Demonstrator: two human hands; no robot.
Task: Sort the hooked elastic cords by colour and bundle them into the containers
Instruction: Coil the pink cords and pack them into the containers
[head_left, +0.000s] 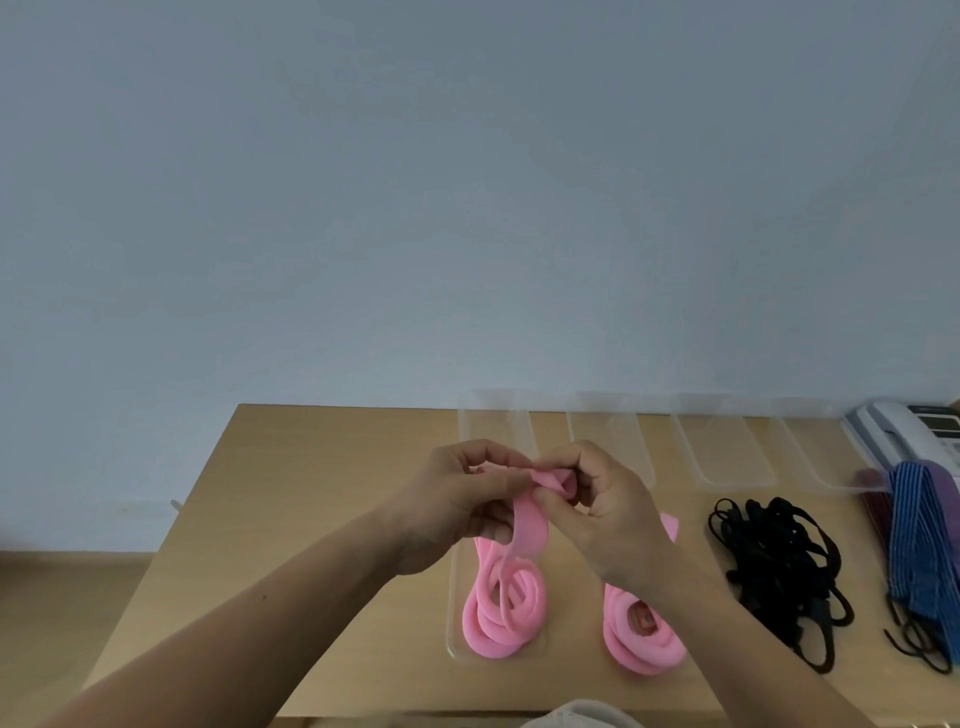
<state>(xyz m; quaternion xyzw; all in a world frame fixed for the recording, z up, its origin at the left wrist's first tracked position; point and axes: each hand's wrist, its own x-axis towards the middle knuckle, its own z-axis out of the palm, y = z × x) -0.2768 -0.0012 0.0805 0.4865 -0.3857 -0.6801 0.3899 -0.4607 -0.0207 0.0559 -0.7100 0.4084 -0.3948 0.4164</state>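
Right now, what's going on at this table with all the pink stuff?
A person is sorting stretchy cords. The left hand and right hand both pinch the top end of a pink cord. The rest of it hangs down into a coil lying in a clear tray. A second pink coil lies just to its right. Further right, black cords and blue striped cords lie on the table. Other trays sit along the back.

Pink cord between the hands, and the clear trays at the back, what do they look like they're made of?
The pink cord looks like soft, matte stretch fabric: it folds flat and coils limply. The clear trays are probably thin, glossy plastic, since the tabletop shows through them.
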